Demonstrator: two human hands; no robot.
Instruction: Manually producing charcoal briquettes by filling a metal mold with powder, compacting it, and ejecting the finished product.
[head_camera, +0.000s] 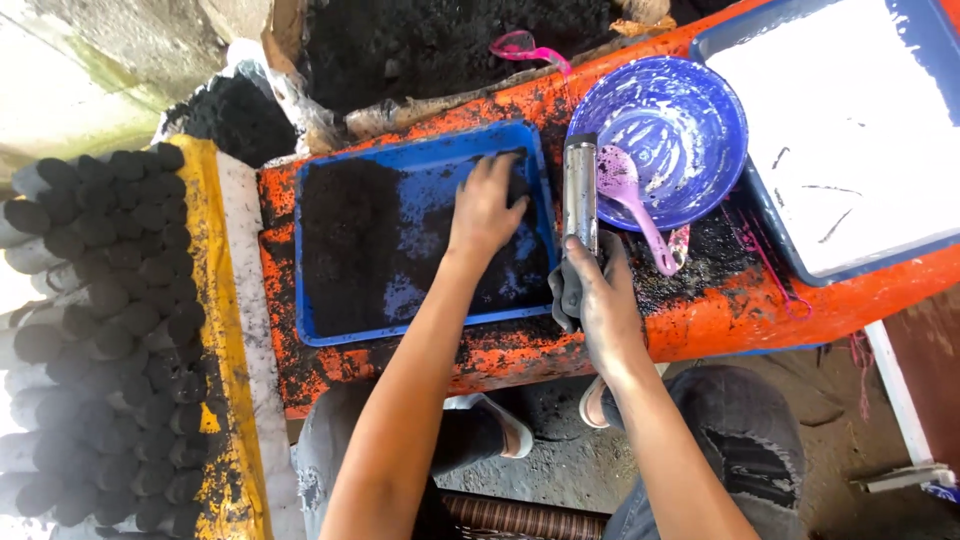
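My left hand (487, 205) reaches into a blue tray (420, 140) and its fingers rest in the black powder (345, 235) that fills the tray's left half. My right hand (598, 295) is closed around the lower end of a metal tube mould (579, 190), which stands just right of the tray on the orange surface (720, 320). Both hands are smeared with black dust.
A blue bowl (700, 120) with white residue holds a pink spoon (628, 190) to the right of the tube. A white-coated tray (850, 130) sits far right. Several rows of black round briquettes (110, 330) lie on the left beside a yellow strip (225, 380). A black powder heap (440, 40) lies behind the trays.
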